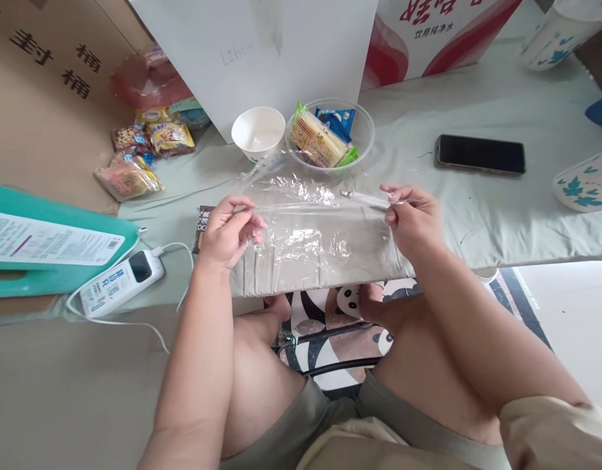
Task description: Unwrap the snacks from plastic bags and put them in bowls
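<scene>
A clear, crinkled sheet of plastic film (305, 245) stretches between my two hands over the front of the cloth-covered table. At its left side my left hand (227, 232) pinches the edge between thumb and finger, the other fingers curled. My right hand (416, 219) is closed at the opposite side, on the film and a slim white tool (367, 199) with a metallic tip pointing left. I cannot tell the tool's kind. Just beyond the film stand a white paper bowl (258, 134) and a clear plastic bowl (367, 140) holding wrapped snacks (318, 140).
A black phone (480, 155) lies to the right, near patterned paper cups (587, 183). On the left are a teal container (51, 277), a white power bank (122, 284) with a cable, and several wrapped snacks (171, 137). A white box (262, 59) stands behind the bowls.
</scene>
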Action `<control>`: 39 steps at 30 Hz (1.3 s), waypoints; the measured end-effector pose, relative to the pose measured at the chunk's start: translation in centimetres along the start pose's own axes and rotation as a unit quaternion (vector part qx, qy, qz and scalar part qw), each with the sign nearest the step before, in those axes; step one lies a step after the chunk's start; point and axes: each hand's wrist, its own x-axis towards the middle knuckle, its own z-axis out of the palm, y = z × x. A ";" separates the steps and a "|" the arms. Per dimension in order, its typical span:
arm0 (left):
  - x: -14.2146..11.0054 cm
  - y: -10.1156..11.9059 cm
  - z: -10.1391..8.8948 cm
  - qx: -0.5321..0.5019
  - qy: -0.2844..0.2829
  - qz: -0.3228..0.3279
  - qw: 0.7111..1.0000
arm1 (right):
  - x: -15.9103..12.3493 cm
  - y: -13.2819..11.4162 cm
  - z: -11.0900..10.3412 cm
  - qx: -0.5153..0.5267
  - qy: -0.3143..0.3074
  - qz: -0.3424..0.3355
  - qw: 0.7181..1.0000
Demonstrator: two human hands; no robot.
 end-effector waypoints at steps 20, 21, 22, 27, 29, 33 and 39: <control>0.6 -0.8 0.8 0.011 0.071 -0.027 0.997 | -0.4 -0.6 -0.4 -0.054 -0.045 0.002 0.998; 0.5 -0.6 0.9 0.001 0.060 -0.025 0.998 | -0.5 -0.7 -0.5 -0.057 -0.062 0.013 0.996; 0.5 -0.5 1.0 -0.003 0.051 -0.024 0.998 | -0.7 -0.7 -0.6 -0.059 -0.079 0.030 0.995; 0.4 -0.1 1.0 0.013 0.047 -0.035 0.998 | -0.9 -0.7 -1.1 -0.098 -0.158 0.104 0.977; 0.4 0.0 0.7 0.025 0.058 -0.040 0.997 | -1.0 -1.0 -1.5 -0.124 -0.185 0.093 0.970; 0.3 0.4 -0.1 0.028 0.069 -0.050 0.996 | -1.1 -1.8 -2.8 -0.215 -0.209 0.064 0.952; -0.3 1.0 0.1 -0.004 -0.042 -0.096 0.994 | -1.1 -1.0 -1.7 -0.137 -0.111 -0.011 0.984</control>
